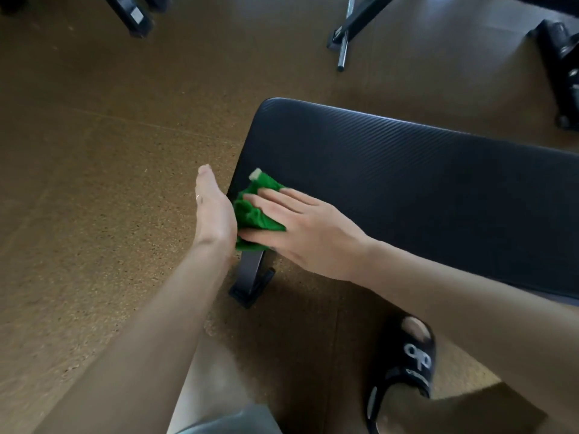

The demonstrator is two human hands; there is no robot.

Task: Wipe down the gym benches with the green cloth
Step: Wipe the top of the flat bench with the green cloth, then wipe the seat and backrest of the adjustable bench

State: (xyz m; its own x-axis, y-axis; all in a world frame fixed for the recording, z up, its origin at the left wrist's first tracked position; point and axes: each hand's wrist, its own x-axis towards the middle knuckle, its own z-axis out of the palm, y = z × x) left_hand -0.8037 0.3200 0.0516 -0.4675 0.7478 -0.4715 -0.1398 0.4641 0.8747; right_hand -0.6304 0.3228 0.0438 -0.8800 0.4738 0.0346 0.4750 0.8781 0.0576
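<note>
**Green cloth bunched between two hands at the bench's end**

Where the padded black gym bench point(407, 183) ends at its 9 o'clock side, the green cloth point(253, 211) lies crumpled on the corner of the surface, partly spilling over the edge. Flat on top of it lies the right hand point(300, 227), fingers straight and spread, pressing the cloth down; the fabric shows past the fingertips toward 10 o'clock and under the thumb toward 7 o'clock. At 9 o'clock of the cloth stands the left hand point(213, 211), just off the surface, edge-on with its palm turned to the fabric and its fingers straight, touching the bunched side of the cloth without curling round it.

Below the cloth, at 6 o'clock, a dark bench leg point(250, 277) reaches down to the speckled brown floor point(94, 151). A foot in a black slide sandal point(404, 364) stands at 5 o'clock. Other equipment frames point(354, 23) lie toward 12 and 2 o'clock.
</note>
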